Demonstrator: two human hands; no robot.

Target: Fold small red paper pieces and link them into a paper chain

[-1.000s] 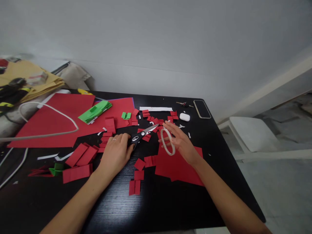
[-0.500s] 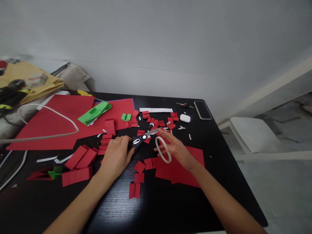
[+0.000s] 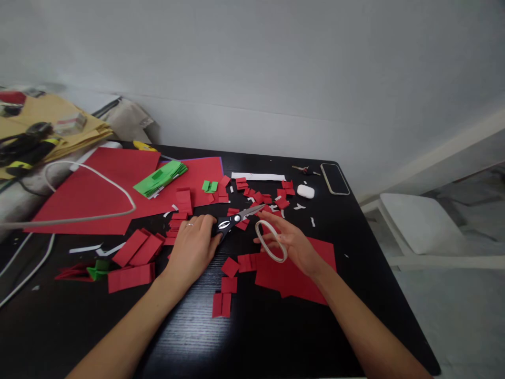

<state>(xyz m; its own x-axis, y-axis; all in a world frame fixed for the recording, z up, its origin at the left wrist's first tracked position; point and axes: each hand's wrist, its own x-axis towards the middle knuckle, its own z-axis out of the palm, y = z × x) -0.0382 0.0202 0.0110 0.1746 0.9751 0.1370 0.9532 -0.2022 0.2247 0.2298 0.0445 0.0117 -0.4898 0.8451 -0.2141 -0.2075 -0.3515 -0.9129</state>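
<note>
My left hand lies palm down on the black table, its fingers curled on the black handles of a pair of scissors. The blades point right and away from me. My right hand is just right of the scissors and holds a thin whitish tape ring upright on its fingers, above a red paper sheet. Several small red paper pieces lie between and beyond both hands.
Large red sheets, a white cable and a stack of green folded paper lie at the left. Folded red strips sit near my left forearm. A phone, white earbud case and white strip lie at the far edge.
My right hand has drawn the tape ring a little nearer me and leftward, closer to the scissors' tip. My left hand has stayed on the scissors' handles.
</note>
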